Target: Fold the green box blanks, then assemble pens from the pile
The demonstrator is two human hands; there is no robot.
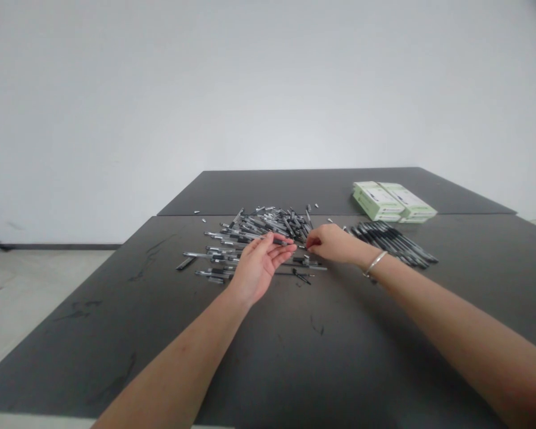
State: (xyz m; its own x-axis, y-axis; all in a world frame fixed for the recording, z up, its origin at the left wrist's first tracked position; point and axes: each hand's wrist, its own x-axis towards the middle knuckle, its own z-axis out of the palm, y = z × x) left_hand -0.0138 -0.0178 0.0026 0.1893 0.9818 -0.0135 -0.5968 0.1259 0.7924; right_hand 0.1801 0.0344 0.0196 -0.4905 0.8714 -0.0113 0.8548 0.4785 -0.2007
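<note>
Above the front of a loose pile of pen parts, my left hand (259,262) holds a pen barrel (282,241) with a black grip, its end pointing right. The thumb and fingers are closed lightly round it. My right hand (328,241), a silver bangle on its wrist, is pinched right beside that end. A tiny light piece shows at its fingertips, too small to name. Under and behind my hands lie many clear barrels with black grips (268,220). Below the fingers rest thin refills and a few black caps (301,276).
Right of my right hand, black pens (393,244) lie side by side in a slanted row. Behind them stand green and white boxes (386,202), stacked. Small silvery bits (204,220) lie scattered about the pile. The dark table (268,357) has a seam across it; a pale wall is behind.
</note>
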